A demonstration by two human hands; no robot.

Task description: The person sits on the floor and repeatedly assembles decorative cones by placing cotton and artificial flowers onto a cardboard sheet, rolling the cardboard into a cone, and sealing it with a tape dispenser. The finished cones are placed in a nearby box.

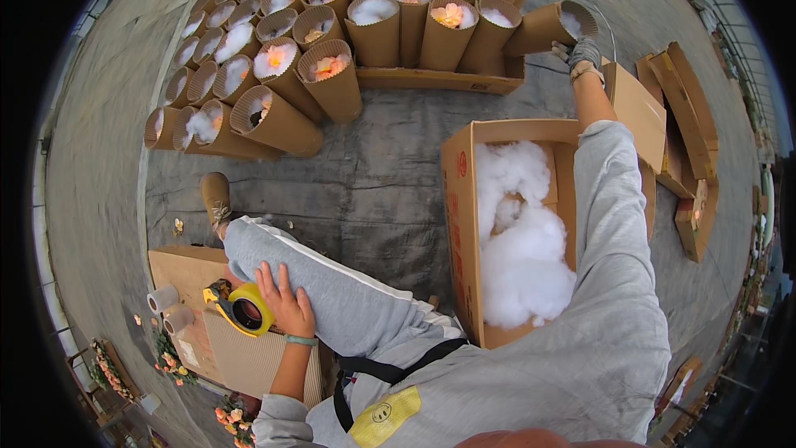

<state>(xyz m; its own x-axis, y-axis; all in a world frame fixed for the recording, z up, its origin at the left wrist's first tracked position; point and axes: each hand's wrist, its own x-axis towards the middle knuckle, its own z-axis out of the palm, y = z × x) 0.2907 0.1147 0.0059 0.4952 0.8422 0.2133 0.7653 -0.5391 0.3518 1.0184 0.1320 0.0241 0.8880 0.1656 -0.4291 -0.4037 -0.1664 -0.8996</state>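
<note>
My right hand (pixel 583 56), in a grey glove, is stretched far out at the right. Its fingers are closed on the rim of a tilted brown cardboard tube (pixel 539 31), which has white stuffing at its mouth. Bare and with fingers spread, my left hand (pixel 286 300) rests on my grey trouser leg. Beside it, a tape dispenser with a yellow roll (pixel 251 309) lies on a cardboard box (pixel 186 265). An open carton (pixel 461 199) full of fluffy white stuffing (pixel 526 274) stands under my right arm.
Rows of upright cardboard tubes (pixel 377 41) stand ahead, several holding stuffing and peach flowers. A shallow cardboard tray (pixel 431 80) edges them. More open cartons (pixel 684 108) lie at the right. Two small rolls (pixel 170 307) and flower bunches (pixel 170 361) are at the left.
</note>
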